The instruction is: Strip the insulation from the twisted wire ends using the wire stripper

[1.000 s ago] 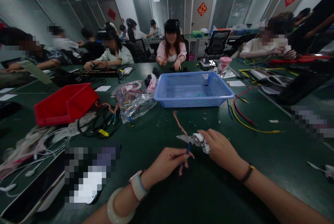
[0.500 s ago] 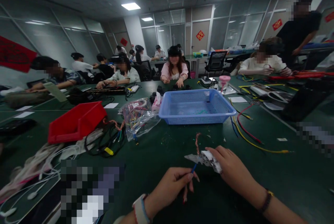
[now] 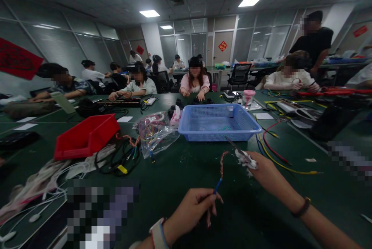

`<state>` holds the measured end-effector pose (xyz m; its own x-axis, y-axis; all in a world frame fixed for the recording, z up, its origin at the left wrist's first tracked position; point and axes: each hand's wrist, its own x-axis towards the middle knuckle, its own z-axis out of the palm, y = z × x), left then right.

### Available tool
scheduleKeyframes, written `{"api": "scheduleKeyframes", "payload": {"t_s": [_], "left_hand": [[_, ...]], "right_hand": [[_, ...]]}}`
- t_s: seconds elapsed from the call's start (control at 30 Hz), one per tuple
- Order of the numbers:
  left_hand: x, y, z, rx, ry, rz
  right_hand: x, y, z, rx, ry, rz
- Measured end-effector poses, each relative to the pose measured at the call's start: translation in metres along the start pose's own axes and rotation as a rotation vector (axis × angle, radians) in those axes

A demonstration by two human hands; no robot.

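Between thumb and fingers, my left hand [image 3: 200,206] pinches a short wire [image 3: 222,165]. Blue insulation shows just above the fingertips, and bare twisted copper strands rise from it, bending right at the tip. My right hand [image 3: 266,169] is closed around wire strippers [image 3: 244,158], whose handles look wrapped in something white and crumpled. The tool's narrow jaws point up and left, apart from the copper and close to the front of the blue basket [image 3: 186,136]. How far the jaws are spread is hard to see.
A red bin [image 3: 87,140], a clear bag of wires [image 3: 155,134] and black cables [image 3: 116,162] lie to the left. White earphone cords [image 3: 46,194] are nearer. Yellow and red wires [image 3: 286,165] lie at right. Several people sit around the tables.
The wire strippers have come off the blue wire and moved up and right with my right hand. My left hand still pinches the wire in nearly the same place.
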<state>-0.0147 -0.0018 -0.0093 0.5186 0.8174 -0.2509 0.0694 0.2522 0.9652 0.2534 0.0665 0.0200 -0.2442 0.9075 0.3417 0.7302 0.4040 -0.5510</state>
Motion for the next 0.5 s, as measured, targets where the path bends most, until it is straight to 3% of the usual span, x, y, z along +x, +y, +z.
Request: {"api": "scheduleKeyframes", "payload": {"t_s": [0.1, 0.23, 0.33, 0.5], "left_hand": [[-0.001, 0.0, 0.0, 0.005, -0.005, 0.003], [0.0, -0.001, 0.0, -0.005, -0.013, 0.024], [0.001, 0.0, -0.001, -0.014, 0.011, 0.028], [0.0, 0.003, -0.001, -0.024, 0.013, 0.017]], "right_hand": [[0.021, -0.007, -0.006, 0.288, -0.113, 0.257], [0.056, -0.015, -0.015, 0.873, -0.266, 0.496], [0.082, -0.013, -0.018, 1.026, -0.323, 0.601], [0.102, -0.005, -0.012, 1.24, -0.278, 0.705]]}}
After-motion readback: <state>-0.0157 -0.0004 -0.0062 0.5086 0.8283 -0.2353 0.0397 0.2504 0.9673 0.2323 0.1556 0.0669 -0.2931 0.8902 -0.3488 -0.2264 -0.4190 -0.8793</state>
